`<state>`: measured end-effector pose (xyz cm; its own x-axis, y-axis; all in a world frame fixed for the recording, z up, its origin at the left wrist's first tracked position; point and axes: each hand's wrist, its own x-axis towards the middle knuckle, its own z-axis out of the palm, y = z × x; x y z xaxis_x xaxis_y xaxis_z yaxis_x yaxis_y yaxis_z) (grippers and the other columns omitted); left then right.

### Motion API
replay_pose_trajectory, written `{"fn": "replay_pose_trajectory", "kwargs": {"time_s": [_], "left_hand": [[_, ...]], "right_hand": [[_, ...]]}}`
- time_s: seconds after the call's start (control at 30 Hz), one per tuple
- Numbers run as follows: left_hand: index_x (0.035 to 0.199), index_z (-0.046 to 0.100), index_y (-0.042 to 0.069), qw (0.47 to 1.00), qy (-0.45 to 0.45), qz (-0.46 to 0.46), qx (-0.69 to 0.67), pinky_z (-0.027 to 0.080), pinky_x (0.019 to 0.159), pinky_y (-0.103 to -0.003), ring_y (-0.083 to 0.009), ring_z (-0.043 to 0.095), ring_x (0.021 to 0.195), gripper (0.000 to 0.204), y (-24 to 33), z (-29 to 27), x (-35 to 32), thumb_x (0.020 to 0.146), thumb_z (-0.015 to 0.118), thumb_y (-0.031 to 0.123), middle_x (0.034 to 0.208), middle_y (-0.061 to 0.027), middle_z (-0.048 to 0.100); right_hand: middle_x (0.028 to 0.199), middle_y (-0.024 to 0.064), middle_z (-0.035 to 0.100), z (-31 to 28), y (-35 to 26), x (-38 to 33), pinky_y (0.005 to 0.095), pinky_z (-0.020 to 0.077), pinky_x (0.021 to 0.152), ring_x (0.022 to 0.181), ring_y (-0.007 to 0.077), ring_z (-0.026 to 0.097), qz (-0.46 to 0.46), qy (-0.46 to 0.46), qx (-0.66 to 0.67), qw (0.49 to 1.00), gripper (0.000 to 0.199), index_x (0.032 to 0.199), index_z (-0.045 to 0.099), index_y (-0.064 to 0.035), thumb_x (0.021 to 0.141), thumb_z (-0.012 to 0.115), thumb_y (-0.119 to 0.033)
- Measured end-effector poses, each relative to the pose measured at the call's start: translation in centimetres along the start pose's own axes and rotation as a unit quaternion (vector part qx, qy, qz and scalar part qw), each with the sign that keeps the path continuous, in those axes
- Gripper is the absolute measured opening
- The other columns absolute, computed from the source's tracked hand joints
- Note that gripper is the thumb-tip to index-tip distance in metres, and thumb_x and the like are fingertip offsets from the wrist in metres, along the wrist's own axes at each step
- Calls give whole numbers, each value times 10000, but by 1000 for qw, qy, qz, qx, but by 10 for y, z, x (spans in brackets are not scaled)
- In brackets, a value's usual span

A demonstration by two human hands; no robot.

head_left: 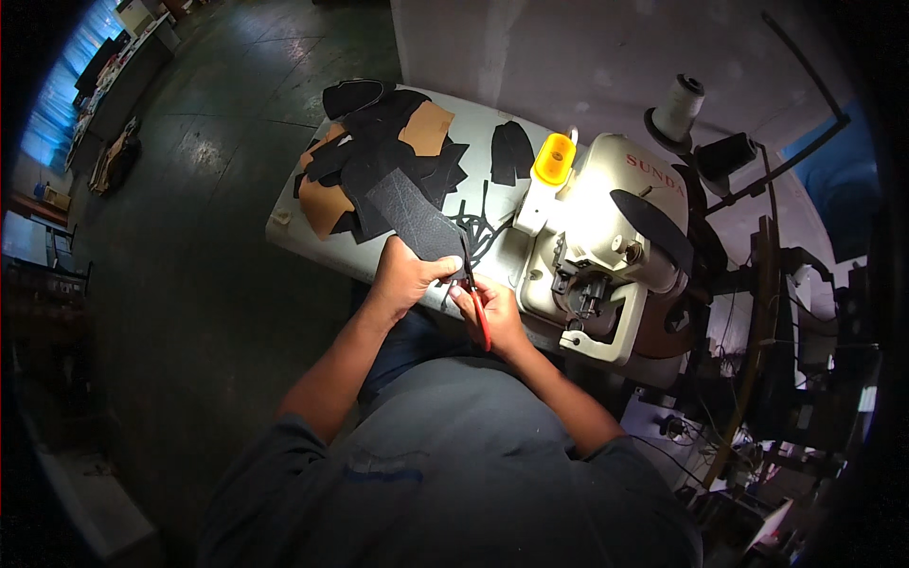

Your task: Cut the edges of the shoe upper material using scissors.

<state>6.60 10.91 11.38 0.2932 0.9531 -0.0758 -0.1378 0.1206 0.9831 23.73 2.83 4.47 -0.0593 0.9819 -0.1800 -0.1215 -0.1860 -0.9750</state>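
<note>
The dark floor [218,284] fills the left side of the frame. My grey shirt [454,445] takes up the bottom middle. A pale wall [530,57] goes along the top. The white table [317,249] sits in the middle and goes up a bit to the left. A big cream sewing machine [615,180] is right of the middle, with a bright light shining on it. A messy pile [379,147] of black and tan bits is on the table, left of the top middle.

The grey piece [417,216] is near the middle of the frame, in front of the pile. It is long and bumpy, and it slants from upper left to lower right. My left hand [407,276] is pinching its low end, with my thumb on top. My right hand [497,310] is curled around the red handles of the scissors [480,312]. Their dark blades point up, at the right edge of the grey piece, close to my left thumb.

A white spool [684,106] stands at the upper right, with a black spool [725,156] just below it. One black bit [511,153] lies by itself at the top middle. Next to it is a small yellow thing [554,159], close to the sewing machine. Thin black strips [485,222] lie in a tangle just right of the grey piece
</note>
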Motion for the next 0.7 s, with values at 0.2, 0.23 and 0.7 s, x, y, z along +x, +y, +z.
{"fn": "replay_pose_trajectory", "kwargs": {"time_s": [0.2, 0.23, 0.7], "left_hand": [[879, 741, -19, 1000, -2, 6, 25, 556, 662, -298, -101, 665, 737, 116, 7, -4, 3, 820, 840, -9, 826, -28, 729], [873, 736, -20, 998, -20, -7, 63, 553, 657, -296, -98, 658, 733, 131, 4, -8, 4, 811, 849, -3, 823, -29, 727], [903, 707, -17, 991, -90, -64, 75, 585, 637, -311, -132, 701, 704, 202, 28, -12, 7, 772, 861, -14, 815, -49, 720]], "right_hand": [[716, -122, 554, -1, -11, -5, 234, 293, 553, 623, -10, 403, 30, -4, 8, 1000, 172, 1094, 765, -41, 1024, 786, -197], [716, -122, 554, -2, -12, -4, 234, 293, 553, 623, -10, 403, 30, -5, 7, 1000, 172, 1094, 765, -41, 1024, 786, -197], [726, -105, 545, -3, -8, -2, 235, 289, 556, 634, -6, 401, 21, -8, -5, 1000, 175, 1021, 753, -37, 1023, 788, -208]]}}
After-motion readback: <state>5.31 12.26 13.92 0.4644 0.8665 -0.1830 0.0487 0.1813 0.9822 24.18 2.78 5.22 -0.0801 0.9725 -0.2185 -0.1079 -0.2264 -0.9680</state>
